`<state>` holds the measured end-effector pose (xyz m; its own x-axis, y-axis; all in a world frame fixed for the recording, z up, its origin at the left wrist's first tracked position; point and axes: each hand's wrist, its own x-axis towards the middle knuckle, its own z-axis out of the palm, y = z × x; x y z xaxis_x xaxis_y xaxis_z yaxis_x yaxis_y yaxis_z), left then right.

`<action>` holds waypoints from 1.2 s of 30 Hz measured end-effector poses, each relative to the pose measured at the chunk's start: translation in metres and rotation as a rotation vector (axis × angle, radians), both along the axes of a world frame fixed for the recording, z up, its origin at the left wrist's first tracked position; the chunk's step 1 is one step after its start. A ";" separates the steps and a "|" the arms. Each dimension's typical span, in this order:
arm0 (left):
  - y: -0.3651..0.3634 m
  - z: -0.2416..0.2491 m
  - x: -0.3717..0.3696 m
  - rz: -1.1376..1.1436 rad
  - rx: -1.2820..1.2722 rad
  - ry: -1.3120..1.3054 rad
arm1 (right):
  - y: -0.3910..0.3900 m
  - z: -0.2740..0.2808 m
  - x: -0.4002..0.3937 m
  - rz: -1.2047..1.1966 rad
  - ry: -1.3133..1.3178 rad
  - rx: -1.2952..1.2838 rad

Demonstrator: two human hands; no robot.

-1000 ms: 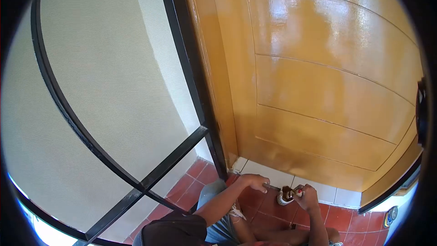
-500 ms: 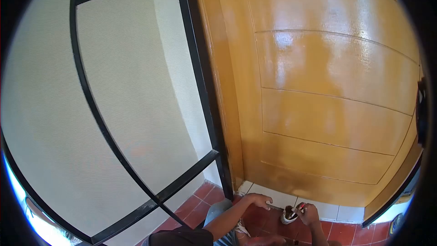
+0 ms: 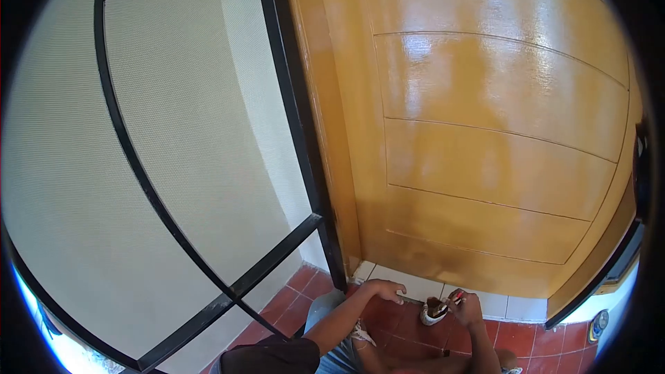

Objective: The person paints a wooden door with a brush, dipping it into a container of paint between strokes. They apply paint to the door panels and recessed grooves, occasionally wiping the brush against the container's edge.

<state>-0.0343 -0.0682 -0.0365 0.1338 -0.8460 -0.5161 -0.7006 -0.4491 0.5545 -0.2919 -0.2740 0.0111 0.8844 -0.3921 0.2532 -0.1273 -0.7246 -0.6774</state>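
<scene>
My right hand [image 3: 467, 309] is closed around a paintbrush [image 3: 458, 296] that shows a bit of red on its handle. The brush's lower end points into a small white pot [image 3: 427, 318] with dark brown stains inside, standing on the floor tiles. To the left of the pot, my left hand [image 3: 386, 291] hovers with bent, parted fingers and nothing visible in it. Just beyond both hands rises a glossy yellow-brown wooden door [image 3: 485, 166] with horizontal grooves.
A black metal frame with pale mesh [image 3: 187, 131] stands on the left. White tiles [image 3: 418, 289] run along the door's foot, in front of red floor tiles [image 3: 402, 322]. A container [image 3: 598, 325] sits at the far right. My legs are folded below.
The view has shifted slightly, so the door and pot sit higher and farther left. My right hand keeps the brush at the pot; my left hand stays empty.
</scene>
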 end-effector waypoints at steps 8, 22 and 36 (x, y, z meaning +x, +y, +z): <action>-0.001 -0.031 0.012 -0.072 -0.146 -0.038 | -0.005 -0.007 -0.001 0.015 -0.025 -0.072; 0.002 -0.006 0.007 -0.057 -0.011 0.062 | -0.003 0.003 0.005 -0.048 0.057 0.023; 0.009 0.050 -0.011 0.112 -0.017 0.020 | -0.010 -0.021 0.022 -0.110 -0.094 0.107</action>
<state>-0.0453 -0.0594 0.0134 0.2176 -0.8352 -0.5051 -0.6351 -0.5141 0.5765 -0.2700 -0.2843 -0.0100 0.8088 -0.5147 0.2846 -0.1342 -0.6327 -0.7626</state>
